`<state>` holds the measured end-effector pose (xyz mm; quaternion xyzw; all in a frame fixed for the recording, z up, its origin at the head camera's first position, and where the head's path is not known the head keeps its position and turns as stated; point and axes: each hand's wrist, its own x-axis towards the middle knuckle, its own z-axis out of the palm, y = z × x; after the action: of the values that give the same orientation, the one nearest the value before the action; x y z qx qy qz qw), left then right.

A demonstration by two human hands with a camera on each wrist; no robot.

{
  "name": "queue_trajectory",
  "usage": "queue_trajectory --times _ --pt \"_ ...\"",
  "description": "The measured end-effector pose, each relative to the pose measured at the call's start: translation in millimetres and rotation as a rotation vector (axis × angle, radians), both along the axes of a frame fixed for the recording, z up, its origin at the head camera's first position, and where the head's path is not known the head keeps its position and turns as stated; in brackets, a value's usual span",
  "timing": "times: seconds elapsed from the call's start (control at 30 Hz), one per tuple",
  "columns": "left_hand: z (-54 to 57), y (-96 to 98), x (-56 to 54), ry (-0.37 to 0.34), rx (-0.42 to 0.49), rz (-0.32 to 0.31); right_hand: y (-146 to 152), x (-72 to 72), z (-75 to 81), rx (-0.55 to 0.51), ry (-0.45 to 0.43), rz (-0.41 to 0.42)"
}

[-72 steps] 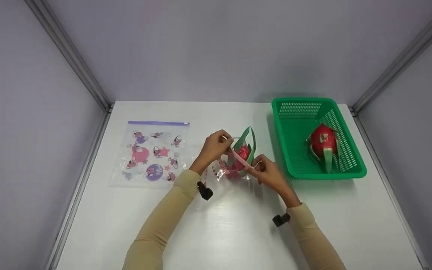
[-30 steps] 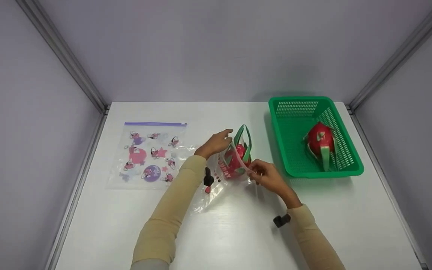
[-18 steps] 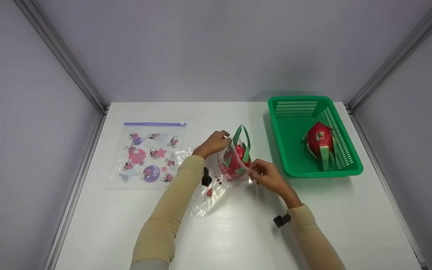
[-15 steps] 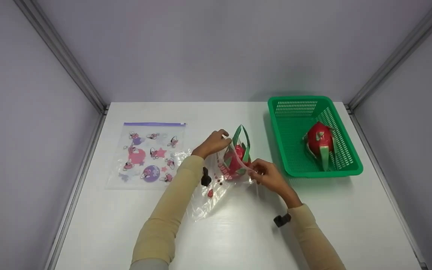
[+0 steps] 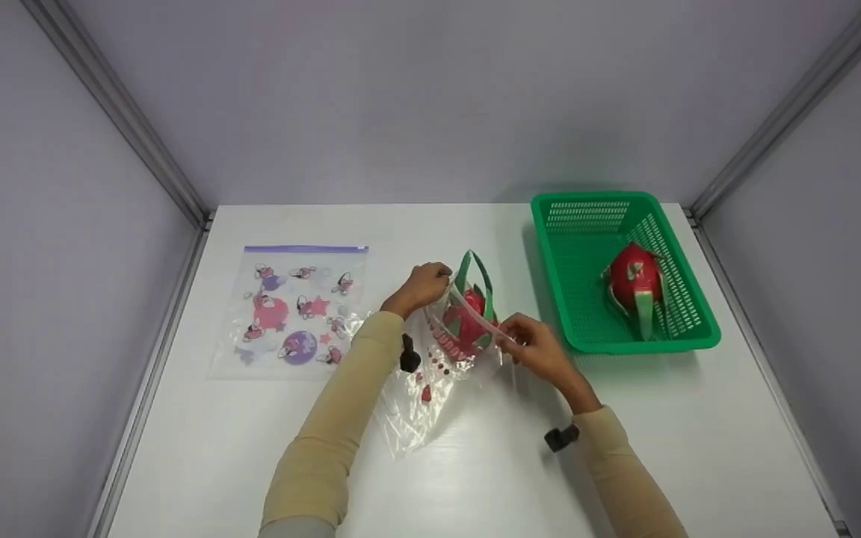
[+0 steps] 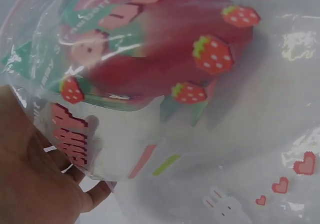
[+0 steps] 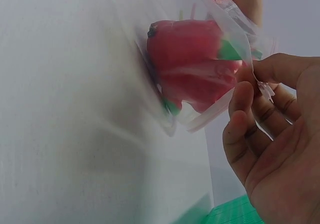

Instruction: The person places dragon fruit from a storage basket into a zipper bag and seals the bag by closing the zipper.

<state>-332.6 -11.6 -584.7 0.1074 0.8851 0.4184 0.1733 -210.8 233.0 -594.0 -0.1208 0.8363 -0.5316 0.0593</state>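
Observation:
A clear zip bag (image 5: 409,422) with strawberry and bunny prints lies over the table's middle, its pink-edged mouth spread apart. Inside, near the mouth, sits a red dragon fruit (image 5: 464,327) with green leaf tips; one long green leaf loops up out of the opening in the head view. My left hand (image 5: 423,288) holds the far left side of the mouth, fingers curled behind the film in the left wrist view. At the near right corner, my right hand (image 7: 280,129) pinches the bag's edge between thumb and fingers.
A green basket (image 5: 643,348) stands at the back right, with another dragon fruit (image 5: 634,273) in it. To the left, a second clear zip bag (image 5: 292,299) with a purple slider strip and pink prints lies flat on the white table (image 5: 445,486).
The left hand has shifted its hold along the bag's mouth. The bag's closed end has slid out from under the left arm toward the front, and the dragon fruit has moved slightly left.

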Motion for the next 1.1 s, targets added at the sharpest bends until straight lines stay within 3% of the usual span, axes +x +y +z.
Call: queue_trajectory --times 0.13,0.3,0.4,0.53,0.67,1.1 --pt "0.3 0.4 0.7 0.020 0.039 0.034 3 -7.2 -15.1 0.029 0.005 -0.049" --pt "-0.5 -0.7 1.1 -0.008 0.084 0.070 6 -10.5 -19.2 0.027 0.008 -0.083" --pt "-1.2 -2.4 1.1 -0.019 0.109 0.092 4 -7.7 -9.3 0.006 -0.003 -0.087" --pt "-3.1 -5.2 0.2 -0.019 0.134 0.124 4 -10.1 -7.3 0.014 -0.002 -0.100" --pt "-2.8 -10.3 0.1 0.000 0.169 0.150 7 -18.6 -16.7 0.021 0.013 -0.119" --pt "-1.5 -30.9 5.3 0.041 0.358 0.213 -1 -28.1 -0.2 -0.038 0.054 -0.140"
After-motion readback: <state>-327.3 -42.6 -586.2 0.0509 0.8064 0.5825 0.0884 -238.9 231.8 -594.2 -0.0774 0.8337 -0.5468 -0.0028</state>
